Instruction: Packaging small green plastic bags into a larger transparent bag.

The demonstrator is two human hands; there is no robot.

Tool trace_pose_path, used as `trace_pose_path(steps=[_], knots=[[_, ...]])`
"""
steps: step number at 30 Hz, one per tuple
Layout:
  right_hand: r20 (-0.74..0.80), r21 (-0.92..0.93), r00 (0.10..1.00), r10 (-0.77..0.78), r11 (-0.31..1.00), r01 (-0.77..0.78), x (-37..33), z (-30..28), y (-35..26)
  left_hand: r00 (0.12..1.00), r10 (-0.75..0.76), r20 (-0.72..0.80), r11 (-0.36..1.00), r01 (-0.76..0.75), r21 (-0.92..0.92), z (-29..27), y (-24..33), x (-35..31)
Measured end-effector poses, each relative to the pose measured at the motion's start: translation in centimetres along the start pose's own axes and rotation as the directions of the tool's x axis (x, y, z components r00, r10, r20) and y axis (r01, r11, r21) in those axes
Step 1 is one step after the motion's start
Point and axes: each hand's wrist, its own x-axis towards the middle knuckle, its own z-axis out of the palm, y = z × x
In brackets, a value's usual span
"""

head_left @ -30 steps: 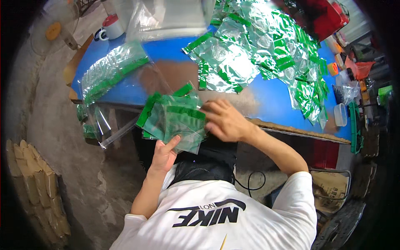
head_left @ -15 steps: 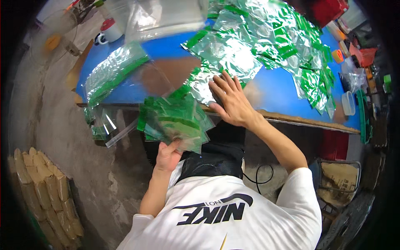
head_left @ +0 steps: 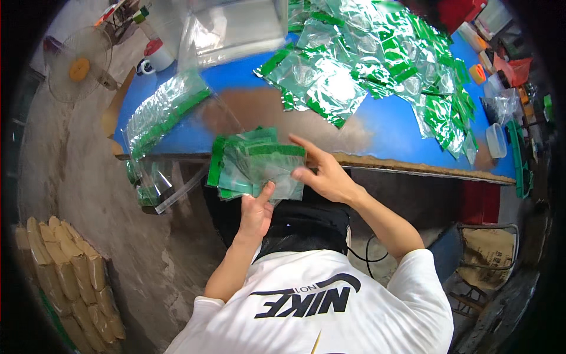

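Note:
My left hand (head_left: 257, 213) is closed on a fanned stack of clear plastic bags with green edges (head_left: 236, 171), held in front of the table's near edge. Its thumb presses on the front of the stack. At the stack's right side is my right hand (head_left: 329, 175), thumb and index finger apart. The thumb tip overlaps the border of the topmost bag; the other fingers are mostly hidden. Beyond my hands, a large loose pile of similar green-edged bags (head_left: 336, 88) covers the back and right of the blue table (head_left: 386, 121).
A neat row of green-edged bags (head_left: 168, 112) lies on the table's left, with clear film hanging over the edge. Behind it stand a red-and-white mug (head_left: 158, 56) and a large clear plastic bundle (head_left: 236, 29). A fan (head_left: 79, 69), brown packets (head_left: 68, 274) and a chair (head_left: 486, 253) flank the table.
My right hand has drawn back from the table pile to the stack, and bags at the pile's near edge are gone from there. My left hand has shifted slightly up and right.

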Motion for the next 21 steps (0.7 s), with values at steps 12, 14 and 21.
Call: trace_pose_path(steps=[12, 14, 21], knots=[[-0.177, -0.258, 0.933, -0.312, 0.930, 0.262, 5.8, -4.1, -0.3, 0.750, 0.205, 0.629, 0.258, -0.662, 0.704, 4.0, 10.2, 10.0], [-0.246, -0.219, 0.921, -0.302, 0.943, 0.251, 5.8, -3.7, 1.2, 0.715, 0.254, 0.651, 0.522, -0.668, 0.530, 4.5, 8.7, 10.3], [-0.427, -0.260, 0.809, -0.404, 0.912, 0.318, 5.4, -3.0, 0.4, 0.648, 0.279, 0.709, 0.315, -0.759, 0.570, 5.2, 8.6, 11.6]])
